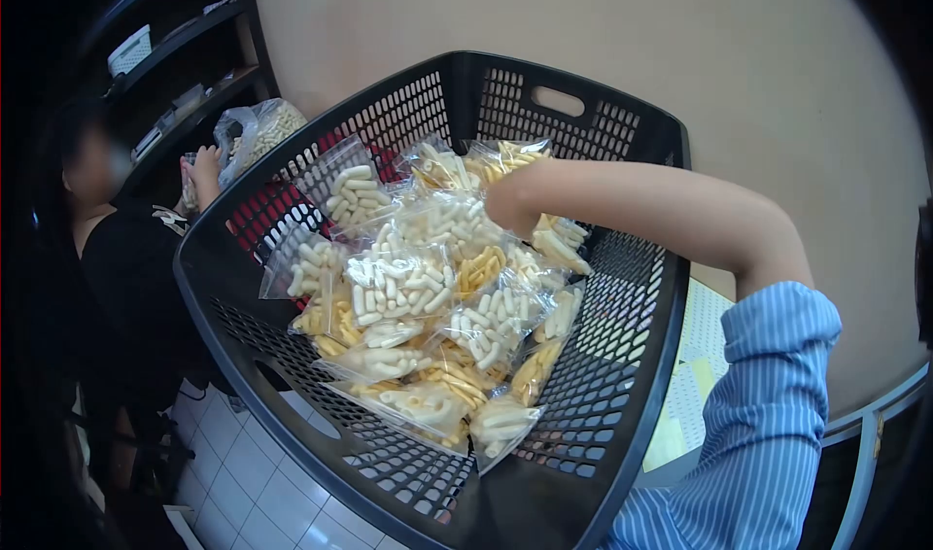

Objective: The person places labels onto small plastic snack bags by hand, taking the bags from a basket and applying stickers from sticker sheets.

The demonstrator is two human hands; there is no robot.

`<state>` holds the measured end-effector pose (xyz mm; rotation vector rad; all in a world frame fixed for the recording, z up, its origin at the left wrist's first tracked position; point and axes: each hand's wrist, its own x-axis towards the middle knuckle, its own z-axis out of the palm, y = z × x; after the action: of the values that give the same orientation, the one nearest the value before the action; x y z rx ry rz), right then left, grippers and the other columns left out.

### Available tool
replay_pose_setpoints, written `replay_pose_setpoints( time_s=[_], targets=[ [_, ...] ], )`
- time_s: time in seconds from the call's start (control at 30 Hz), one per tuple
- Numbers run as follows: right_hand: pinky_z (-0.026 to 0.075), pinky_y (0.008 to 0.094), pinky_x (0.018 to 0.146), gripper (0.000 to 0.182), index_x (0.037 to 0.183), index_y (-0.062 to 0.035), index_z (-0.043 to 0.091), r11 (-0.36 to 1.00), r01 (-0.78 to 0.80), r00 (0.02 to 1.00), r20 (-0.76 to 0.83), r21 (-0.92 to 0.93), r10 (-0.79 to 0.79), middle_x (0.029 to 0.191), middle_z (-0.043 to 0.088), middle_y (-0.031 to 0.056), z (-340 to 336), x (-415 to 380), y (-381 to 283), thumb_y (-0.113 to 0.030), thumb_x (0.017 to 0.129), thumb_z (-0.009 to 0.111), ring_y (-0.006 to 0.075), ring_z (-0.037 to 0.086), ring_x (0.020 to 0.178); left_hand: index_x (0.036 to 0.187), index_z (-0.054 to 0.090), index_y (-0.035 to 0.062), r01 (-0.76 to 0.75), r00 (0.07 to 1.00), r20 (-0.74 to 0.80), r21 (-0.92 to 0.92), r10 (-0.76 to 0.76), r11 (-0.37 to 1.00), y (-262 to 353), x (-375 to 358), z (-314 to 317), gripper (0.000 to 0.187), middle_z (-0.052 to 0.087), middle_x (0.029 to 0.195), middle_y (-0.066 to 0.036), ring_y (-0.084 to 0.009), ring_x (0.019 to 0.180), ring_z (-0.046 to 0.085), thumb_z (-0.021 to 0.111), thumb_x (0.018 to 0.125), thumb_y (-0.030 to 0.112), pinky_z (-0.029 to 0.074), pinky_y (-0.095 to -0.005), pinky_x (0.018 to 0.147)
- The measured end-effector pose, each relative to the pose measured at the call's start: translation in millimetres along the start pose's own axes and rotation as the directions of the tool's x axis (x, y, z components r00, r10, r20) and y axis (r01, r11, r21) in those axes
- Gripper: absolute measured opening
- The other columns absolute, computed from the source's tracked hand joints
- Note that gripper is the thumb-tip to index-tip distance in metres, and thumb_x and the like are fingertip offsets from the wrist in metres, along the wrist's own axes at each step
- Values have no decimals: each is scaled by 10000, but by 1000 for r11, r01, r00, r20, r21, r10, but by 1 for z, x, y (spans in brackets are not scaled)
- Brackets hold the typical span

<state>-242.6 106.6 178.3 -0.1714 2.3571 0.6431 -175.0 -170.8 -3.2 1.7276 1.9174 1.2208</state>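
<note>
A large black plastic basket (634, 482) with slotted walls fills the middle of the view, tilted toward me. Many clear plastic bags (398, 283) lie heaped inside, packed with short white finger-shaped pieces; others hold yellowish ones (457, 380). My right hand (510, 200), below a rolled-up blue striped sleeve, reaches over the basket's right rim. It is bent down onto the bags toward the back of the heap, its fingers hidden, so any hold on a bag cannot be made out. My left hand is out of view.
At the left, a person in black (136, 278) has a hand (206, 166) by a large clear bag (255, 137) of whitish pieces. Dark shelves (175, 35) hold a white basket (129, 51). A beige wall (758, 74) stands behind; white floor tiles (248, 472) show below.
</note>
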Motion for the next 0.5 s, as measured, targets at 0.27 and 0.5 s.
replay_pose_setpoints(
  time_s=[0.27,0.5],
  targets=[
    [460,358,679,374,887,25,608,934,-340,936,136,108,325,946,588,179,31,22,80,-227,613,653,279,575,833,1012,525,26,8,991,-133,103,6,995,-22,28,-59,252,568,944,-106,-233,891,546,530,771,103,417,-321,786],
    [420,348,834,1102,1294,16,144,811,-472,788,-248,344,564,1183,408,153,89,44,92,-414,494,768,294,442,1056,1013,522,21,22,980,-198,181,14,983,-37,56,-97,255,564,954,-107,-231,893,545,528,771,100,419,-320,783]
  ],
)
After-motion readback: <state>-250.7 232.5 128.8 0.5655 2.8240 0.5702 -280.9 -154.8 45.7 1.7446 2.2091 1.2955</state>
